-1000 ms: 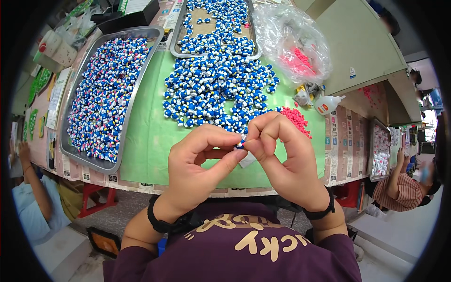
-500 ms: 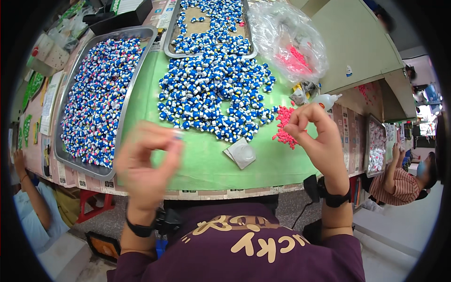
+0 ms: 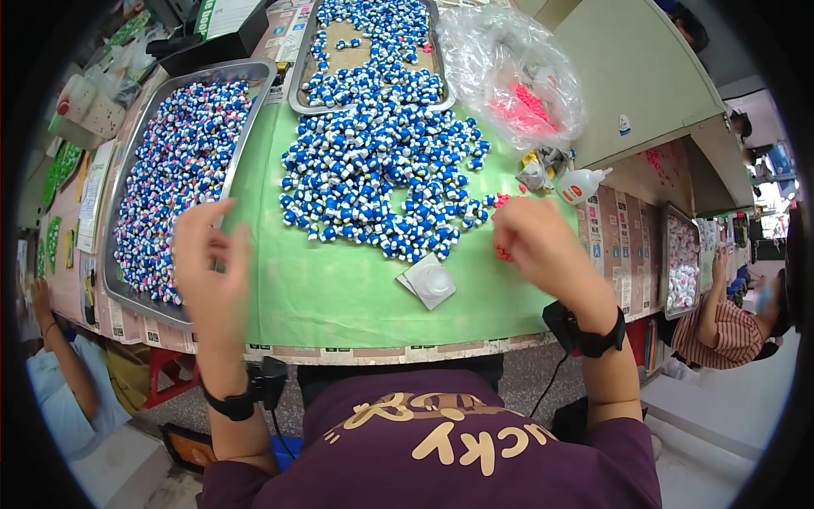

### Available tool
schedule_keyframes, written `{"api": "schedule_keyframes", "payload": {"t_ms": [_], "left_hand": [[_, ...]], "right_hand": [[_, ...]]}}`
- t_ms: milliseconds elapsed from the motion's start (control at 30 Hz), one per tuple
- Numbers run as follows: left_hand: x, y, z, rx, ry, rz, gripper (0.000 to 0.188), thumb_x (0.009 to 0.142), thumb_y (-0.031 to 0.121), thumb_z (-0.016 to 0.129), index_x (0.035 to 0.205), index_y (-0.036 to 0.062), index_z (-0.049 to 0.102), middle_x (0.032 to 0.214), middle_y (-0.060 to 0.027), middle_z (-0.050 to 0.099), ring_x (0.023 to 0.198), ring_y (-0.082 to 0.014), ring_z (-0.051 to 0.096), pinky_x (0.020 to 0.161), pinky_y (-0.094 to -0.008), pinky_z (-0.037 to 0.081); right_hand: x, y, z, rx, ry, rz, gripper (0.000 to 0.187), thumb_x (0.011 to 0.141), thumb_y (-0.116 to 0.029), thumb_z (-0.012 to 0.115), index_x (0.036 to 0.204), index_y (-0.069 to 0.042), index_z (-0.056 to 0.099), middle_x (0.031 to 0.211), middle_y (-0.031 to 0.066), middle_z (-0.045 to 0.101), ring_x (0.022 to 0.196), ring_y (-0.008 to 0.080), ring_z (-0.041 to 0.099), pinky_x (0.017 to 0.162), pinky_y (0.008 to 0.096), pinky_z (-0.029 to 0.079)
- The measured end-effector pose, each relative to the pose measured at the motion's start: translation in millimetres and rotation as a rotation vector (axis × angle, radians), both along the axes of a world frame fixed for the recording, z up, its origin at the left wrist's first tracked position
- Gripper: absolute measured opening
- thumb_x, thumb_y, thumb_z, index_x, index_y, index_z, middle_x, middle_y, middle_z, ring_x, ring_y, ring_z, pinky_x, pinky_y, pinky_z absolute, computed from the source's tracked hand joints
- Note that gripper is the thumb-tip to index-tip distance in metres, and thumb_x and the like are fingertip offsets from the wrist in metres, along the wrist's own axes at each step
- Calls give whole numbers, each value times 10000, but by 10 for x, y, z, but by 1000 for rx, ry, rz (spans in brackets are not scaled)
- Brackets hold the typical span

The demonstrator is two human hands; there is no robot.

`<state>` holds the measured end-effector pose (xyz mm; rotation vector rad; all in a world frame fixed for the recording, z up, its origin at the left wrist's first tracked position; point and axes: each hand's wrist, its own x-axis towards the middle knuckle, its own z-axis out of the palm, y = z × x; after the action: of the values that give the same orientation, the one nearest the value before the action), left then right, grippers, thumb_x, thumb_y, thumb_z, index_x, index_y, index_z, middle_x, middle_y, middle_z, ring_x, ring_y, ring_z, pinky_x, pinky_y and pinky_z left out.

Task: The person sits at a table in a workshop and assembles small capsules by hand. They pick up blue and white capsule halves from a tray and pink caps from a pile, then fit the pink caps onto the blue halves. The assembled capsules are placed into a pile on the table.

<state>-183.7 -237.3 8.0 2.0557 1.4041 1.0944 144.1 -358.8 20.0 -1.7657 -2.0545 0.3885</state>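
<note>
My left hand [image 3: 212, 263], slightly blurred, is over the right edge of the left metal tray [image 3: 266, 78], its fingers apart and no piece visible between them. Many small blue-and-white figures [image 3: 178, 153] with pink or yellow spots fill that tray. On the green mat, my right hand [image 3: 543, 250] hangs over a pile of small pink pieces [image 3: 502, 201] and covers most of it. Its fingers are curled together, and their tips are hidden. Between the hands lies a heap of blue-and-white figures [image 3: 373, 170]. Nearer me is a square white pad with a round clear dish [image 3: 434, 282].
A second metal tray [image 3: 449, 93] of figures stands behind the heap. Right of it are a clear bag [image 3: 517, 76] with pink pieces, a white squeeze bottle [image 3: 582, 183] and a grey-green cabinet [image 3: 636, 93]. Other people sit at the far left and right.
My left hand has moved left from the mat to the tray, and the small piece at its fingertips no longer shows. My right hand has shifted left and lowered over the pink pieces.
</note>
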Motion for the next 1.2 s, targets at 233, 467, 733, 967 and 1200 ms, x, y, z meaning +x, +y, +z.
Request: {"api": "schedule_keyframes", "payload": {"t_ms": [233, 467, 733, 967, 1200], "left_hand": [[415, -173, -88, -141, 182, -440, 286, 757, -41, 676, 1024, 17, 591, 969, -72, 542, 748, -170, 562, 654, -266, 470], [382, -163, -113, -211, 180, -399, 219, 794, -36, 647, 996, 8, 577, 920, -96, 538, 665, -201, 569, 589, -312, 455], [312, -177, -113, -300, 85, -338, 185, 794, -9, 675, 969, 4, 615, 887, -72, 564, 588, -118, 537, 530, -274, 433], [255, -220, -11, -634, -400, -451, 189, 836, -25, 659, 1026, -23, 659, 947, -58, 582, 749, -110, 626, 616, -234, 513], [332, -240, 85, -927, -709, -581, 360, 842, -52, 648, 1197, -41, 590, 1085, -115, 625, 916, -200, 666, 781, -276, 538]], "right_hand": [[551, 116, -87, 79, 232, -319, 121, 782, 111, 519, 831, 4, 493, 772, 62, 552, 737, 157, 560, 707, 275, 460], [454, 18, 27, 192, 291, -373, 108, 787, 84, 536, 853, 2, 516, 777, 87, 579, 730, 183, 589, 694, 299, 470], [34, -155, 75, -143, 295, -302, 128, 781, 87, 562, 862, 2, 509, 769, 126, 582, 701, 265, 601, 654, 344, 476], [-58, -43, 37, -92, 46, -135, 111, 775, 22, 582, 818, -44, 504, 756, 100, 579, 738, 303, 578, 657, 405, 434], [-184, -83, -29, -14, -172, -148, 131, 763, -2, 601, 809, -70, 498, 741, 79, 558, 767, 284, 559, 730, 387, 392]]}}
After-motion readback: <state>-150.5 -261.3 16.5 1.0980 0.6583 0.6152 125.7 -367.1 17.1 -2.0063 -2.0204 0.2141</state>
